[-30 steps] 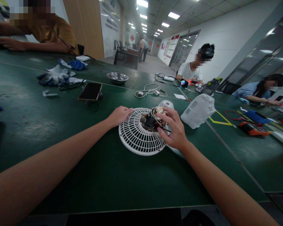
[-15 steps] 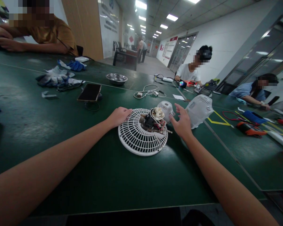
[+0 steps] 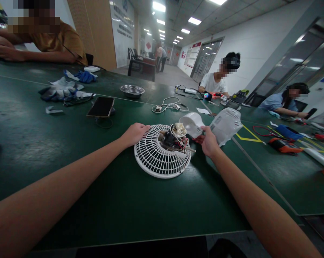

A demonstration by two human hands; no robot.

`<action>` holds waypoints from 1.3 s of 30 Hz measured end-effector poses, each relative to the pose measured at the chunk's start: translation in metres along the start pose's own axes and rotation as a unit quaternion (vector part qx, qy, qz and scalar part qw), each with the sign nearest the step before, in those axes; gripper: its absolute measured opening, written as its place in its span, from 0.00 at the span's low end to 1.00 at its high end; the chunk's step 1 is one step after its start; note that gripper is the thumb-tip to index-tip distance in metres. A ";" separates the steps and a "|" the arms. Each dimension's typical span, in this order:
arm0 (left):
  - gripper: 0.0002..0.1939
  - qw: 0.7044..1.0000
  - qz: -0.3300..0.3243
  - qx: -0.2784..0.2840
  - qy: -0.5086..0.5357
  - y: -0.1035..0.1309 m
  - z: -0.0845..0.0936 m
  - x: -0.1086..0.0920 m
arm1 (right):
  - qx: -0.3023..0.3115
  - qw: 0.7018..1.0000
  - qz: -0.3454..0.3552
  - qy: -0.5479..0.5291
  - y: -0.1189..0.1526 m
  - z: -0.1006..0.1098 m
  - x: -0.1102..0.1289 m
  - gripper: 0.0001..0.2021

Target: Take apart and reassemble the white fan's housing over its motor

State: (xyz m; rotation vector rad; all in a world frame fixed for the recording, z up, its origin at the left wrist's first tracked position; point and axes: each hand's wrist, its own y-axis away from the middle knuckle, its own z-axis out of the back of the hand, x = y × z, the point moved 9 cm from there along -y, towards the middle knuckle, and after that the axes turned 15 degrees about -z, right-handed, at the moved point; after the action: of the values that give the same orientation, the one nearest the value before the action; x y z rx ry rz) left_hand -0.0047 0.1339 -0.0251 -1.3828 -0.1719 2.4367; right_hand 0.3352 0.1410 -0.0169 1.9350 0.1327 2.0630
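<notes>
A white round fan grille (image 3: 162, 166) lies on the green table, with the fan motor (image 3: 169, 139) and its wires on top. My left hand (image 3: 136, 134) is closed on the grille's left rim, fingers partly hidden. Just right of the motor, my right hand (image 3: 209, 141) pinches the edge of a white plastic motor cover (image 3: 192, 123), which is tilted with its rounded side up. Behind that hand stands a larger white plastic housing (image 3: 226, 125) with slots at its top.
A phone (image 3: 101, 106), gloves (image 3: 61, 89) and a metal bowl (image 3: 132, 90) lie to the left and back. A white cable (image 3: 168, 105) is beyond the grille. An orange multimeter (image 3: 284, 146) lies at right. Several people sit around the table.
My right hand has closed on the motor cover, and the cover has turned and tipped over. The left hand stays on the grille rim.
</notes>
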 end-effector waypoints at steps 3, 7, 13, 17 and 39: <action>0.21 1.000 -0.001 -0.008 0.014 -0.001 0.000 0.003 | 0.093 0.981 -0.074 -0.153 0.018 -0.018 -0.003 0.23; 0.22 1.000 -0.006 0.001 0.006 -0.002 -0.001 0.005 | 0.150 0.967 -0.004 -0.206 0.047 -0.043 0.014 0.21; 0.22 1.000 0.002 -0.003 -0.012 -0.001 0.001 0.005 | 0.138 0.954 0.230 -0.133 0.086 -0.054 0.037 0.33; 0.23 1.000 -0.003 -0.010 -0.026 -0.001 0.003 0.003 | 0.157 0.929 0.322 0.095 0.106 -0.070 0.039 0.44; 0.23 0.999 -0.005 0.004 -0.043 0.000 0.005 -0.006 | -0.007 0.764 0.515 0.388 0.138 -0.066 0.059 0.41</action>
State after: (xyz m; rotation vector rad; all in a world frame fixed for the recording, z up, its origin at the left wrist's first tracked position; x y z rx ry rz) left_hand -0.0061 0.1322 -0.0179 -1.2712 -0.1889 2.4882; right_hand 0.2459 0.0359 0.0721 0.9892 -0.9842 3.4063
